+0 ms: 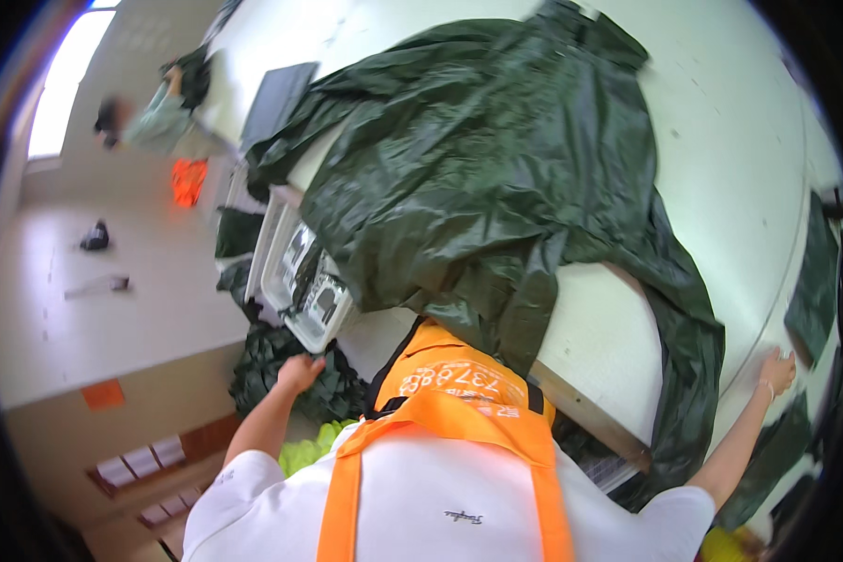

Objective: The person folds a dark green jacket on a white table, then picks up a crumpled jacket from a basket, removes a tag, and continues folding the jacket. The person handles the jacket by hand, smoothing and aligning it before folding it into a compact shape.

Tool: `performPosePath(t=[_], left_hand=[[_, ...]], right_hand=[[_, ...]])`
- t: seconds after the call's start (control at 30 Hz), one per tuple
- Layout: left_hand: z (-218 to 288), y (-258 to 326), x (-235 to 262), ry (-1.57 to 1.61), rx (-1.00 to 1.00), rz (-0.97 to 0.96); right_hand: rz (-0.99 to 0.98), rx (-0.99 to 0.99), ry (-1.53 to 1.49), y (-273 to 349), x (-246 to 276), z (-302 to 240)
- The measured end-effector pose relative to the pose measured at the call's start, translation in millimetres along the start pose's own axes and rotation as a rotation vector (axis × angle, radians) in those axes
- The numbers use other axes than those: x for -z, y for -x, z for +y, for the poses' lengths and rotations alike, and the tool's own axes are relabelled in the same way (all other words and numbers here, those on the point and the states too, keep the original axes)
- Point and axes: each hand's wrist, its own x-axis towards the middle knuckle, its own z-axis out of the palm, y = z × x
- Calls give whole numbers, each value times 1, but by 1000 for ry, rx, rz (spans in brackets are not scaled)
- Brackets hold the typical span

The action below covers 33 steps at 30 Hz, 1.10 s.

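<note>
A dark green raincoat (496,159) lies spread and wrinkled over the white table in front of me, one sleeve hanging toward my right side. My left hand (300,373) is beside a heap of dark green fabric (258,370), just below a white plastic basket (311,330). Its fingers look curled, and what they may hold is hidden. Far out to the right, my right hand (776,371) is over the table near a dark green fabric piece (812,290). Its fingers are bent together, with a tiny pale spot at their tips that I cannot identify.
Small dark and pale parts sit in the basket. A grey flat panel (277,101) is on the table's left side. Bright yellow fabric (311,450) lies low at my left. Another person (155,126) is farther off at upper left, near an orange item (188,182).
</note>
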Motion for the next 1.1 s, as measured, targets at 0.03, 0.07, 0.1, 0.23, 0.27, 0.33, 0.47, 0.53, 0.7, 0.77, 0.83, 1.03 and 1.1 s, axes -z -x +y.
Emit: performPosePath(t=[0.03,0.07,0.1,0.23,0.27,0.33,0.47,0.53,0.7,0.77,0.83,1.03,1.1], left_hand=[[-8,-19,-14,141,-37,142],[12,-30,-4,120,-138,370],[44,-38,22,157,-193,449],[139,-81,73,407,-500,841],[162,-90,78,428,-579,944],[221,-83,98,519,-750,949],[282,-20,104,381,-1104,787],[286,5,91,214,-1166,748],[309,0,66,97,-1177,755],[315,3,75,144,-1129,730],[327,1,88,103,-1114,808],[405,64,138,330,-1103,562],[445,111,136,349,-1246,782]], right_hand=[[106,79,-121,8,21,-38],[170,336,-377,16,37,-72],[230,586,-625,33,60,-109],[-636,930,-1347,250,248,-289],[-180,1377,-949,280,256,-308],[-147,1370,-827,335,253,-325],[-400,1057,-1067,337,233,-314],[-96,946,-979,279,239,-303],[-316,386,-315,170,197,-223],[-475,363,-525,174,183,-196],[-519,261,-613,178,181,-176],[-832,330,-1110,273,214,-178],[-904,487,-1199,336,238,-196]])
